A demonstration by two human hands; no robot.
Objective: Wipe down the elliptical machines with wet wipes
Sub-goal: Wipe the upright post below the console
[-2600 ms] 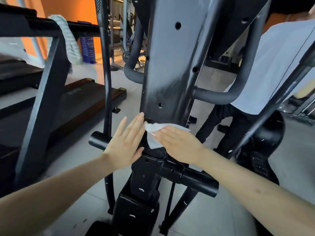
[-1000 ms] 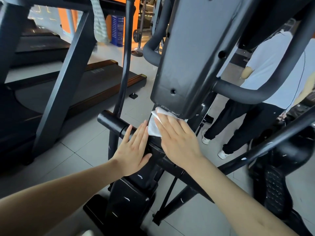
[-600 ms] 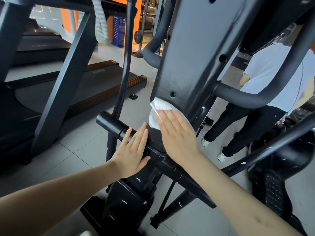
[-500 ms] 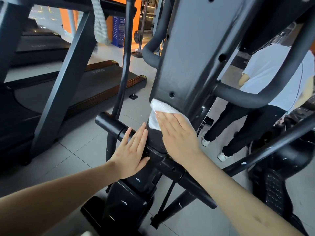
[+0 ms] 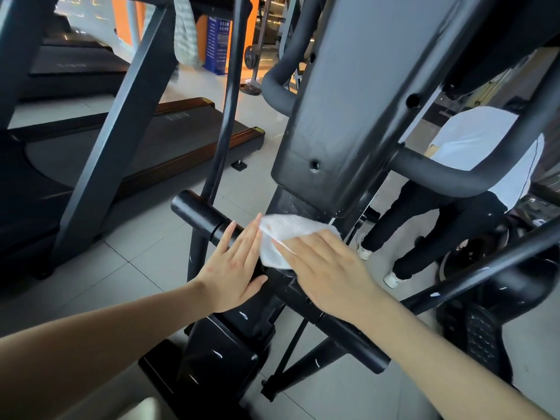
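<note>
Elliptical machine (image 5: 348, 101) fills the middle of the view, its grey centre shroud slanting up and away over a narrower black post. A white wet wipe (image 5: 281, 234) lies spread against that post just under the shroud's lower edge. The right hand (image 5: 327, 268) presses it there with a flat palm and straight fingers, which cover the wipe's lower right part. The left hand (image 5: 233, 268) lies just beside the wipe, also flat. Its fingers are straight and close together, and they rest on the black cross tube (image 5: 200, 215) where it meets the post. Neither hand curls around anything.

To the left, a treadmill (image 5: 169, 137) stands on the pale tiled floor (image 5: 145, 262), with a light towel (image 5: 186, 34) draped over its frame. Behind the machine on the right stands another person in a white shirt (image 5: 485, 140), dark trousers and white shoes.
</note>
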